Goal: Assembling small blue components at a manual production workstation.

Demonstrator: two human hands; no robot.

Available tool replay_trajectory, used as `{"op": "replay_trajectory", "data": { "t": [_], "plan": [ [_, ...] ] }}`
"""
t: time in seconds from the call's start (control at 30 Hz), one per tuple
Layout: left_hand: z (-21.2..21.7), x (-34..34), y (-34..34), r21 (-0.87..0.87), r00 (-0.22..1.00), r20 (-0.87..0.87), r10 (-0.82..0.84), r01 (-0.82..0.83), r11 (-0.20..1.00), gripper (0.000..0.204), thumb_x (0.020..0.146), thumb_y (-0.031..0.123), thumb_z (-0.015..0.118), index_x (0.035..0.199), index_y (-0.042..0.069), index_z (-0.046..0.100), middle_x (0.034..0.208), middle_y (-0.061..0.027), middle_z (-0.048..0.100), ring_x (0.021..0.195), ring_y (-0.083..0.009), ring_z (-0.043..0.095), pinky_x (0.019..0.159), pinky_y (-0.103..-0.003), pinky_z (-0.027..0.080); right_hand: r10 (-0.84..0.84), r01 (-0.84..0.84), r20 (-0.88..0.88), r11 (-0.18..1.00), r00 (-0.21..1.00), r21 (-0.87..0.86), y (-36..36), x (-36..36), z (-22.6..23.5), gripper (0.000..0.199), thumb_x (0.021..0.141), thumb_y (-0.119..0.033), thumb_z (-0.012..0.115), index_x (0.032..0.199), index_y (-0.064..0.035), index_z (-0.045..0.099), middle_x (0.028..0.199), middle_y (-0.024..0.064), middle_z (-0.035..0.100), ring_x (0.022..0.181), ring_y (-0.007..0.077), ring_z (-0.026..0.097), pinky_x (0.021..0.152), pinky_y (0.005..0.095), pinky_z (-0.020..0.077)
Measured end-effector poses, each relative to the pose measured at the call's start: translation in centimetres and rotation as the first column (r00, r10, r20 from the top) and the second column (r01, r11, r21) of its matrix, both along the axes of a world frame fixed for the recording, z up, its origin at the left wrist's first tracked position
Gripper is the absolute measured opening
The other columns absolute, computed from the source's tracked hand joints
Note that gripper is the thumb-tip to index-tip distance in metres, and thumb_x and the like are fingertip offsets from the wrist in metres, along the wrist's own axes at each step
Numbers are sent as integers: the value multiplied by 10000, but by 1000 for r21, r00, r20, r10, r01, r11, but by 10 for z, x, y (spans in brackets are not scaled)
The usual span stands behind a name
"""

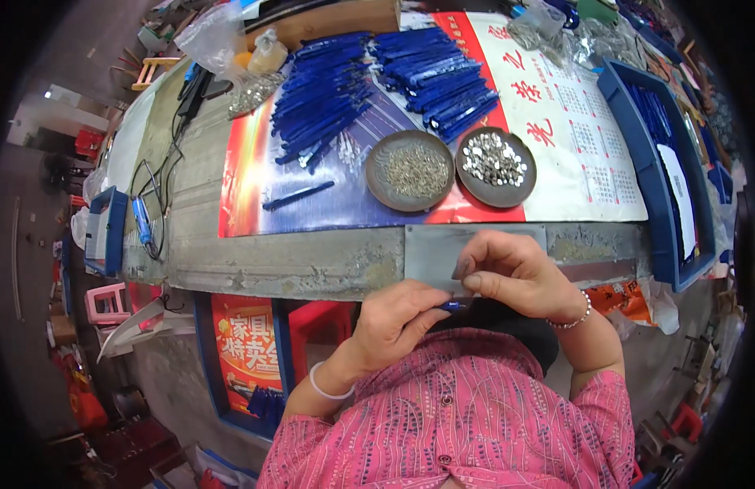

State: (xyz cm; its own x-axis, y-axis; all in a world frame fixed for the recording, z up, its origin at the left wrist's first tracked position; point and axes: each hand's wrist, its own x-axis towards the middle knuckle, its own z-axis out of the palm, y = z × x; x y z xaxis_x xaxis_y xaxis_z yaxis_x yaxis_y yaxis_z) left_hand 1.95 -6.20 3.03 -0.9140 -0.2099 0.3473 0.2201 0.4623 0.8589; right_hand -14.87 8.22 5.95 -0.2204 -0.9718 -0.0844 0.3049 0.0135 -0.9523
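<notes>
My left hand [398, 320] is closed round a slim dark blue piece [451, 306], of which only the end sticks out past the thumb. Close beside it, my right hand [516, 275] makes a pinch with thumb and fingertips; anything between them is too small to make out. Both hands are just off the table's front edge. Beyond them stand a round dish of fine metal bits [417, 173] and another dish of shiny silver discs [495, 165]. A single long blue strip [298, 196] lies left of the dishes.
Two heaps of slim blue strips, a left heap [320, 94] and a right heap [439, 77], lie on a printed poster sheet [589, 130]. A blue crate [614, 81] stands at the right. Clear bags [210, 37] and a cable [178, 130] are at the left.
</notes>
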Motion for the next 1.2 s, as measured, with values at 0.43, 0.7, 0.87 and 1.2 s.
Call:
{"op": "replay_trajectory", "data": {
  "t": [0.43,0.7,0.87,1.2],
  "plan": [
    [-1,-9,-1,-156,988,-119,-103,84,984,234,699,40,747,878,29,598,777,-96,628,636,-257,601,549,-341,459,146,-143,266,989,953,-31,-1,2,-11,118,875,-12,590,962,-6,512,856,9,522,737,59,482,635,204,407],
    [1,-6,-7,-385,965,-196,-176,89,919,243,682,82,735,867,17,592,836,-104,623,629,-213,592,521,-309,445,252,-260,269,965,929,-5,-2,2,-18,113,875,23,575,962,16,504,871,22,516,766,66,485,671,219,417],
    [0,-6,-12,-437,946,-246,-209,84,895,238,684,103,718,864,5,597,842,-113,620,624,-199,588,510,-299,438,323,-333,228,943,919,3,-8,-2,-15,105,878,22,574,954,13,503,874,17,510,775,58,472,668,218,408],
    [-5,-4,-16,-214,961,-120,-249,220,952,244,691,107,790,841,44,609,774,-81,636,612,-232,607,523,-337,450,528,-540,-239,842,815,21,-22,-11,-7,98,872,-33,582,938,-16,512,702,36,533,629,142,519,582,275,427]
  ]
}}
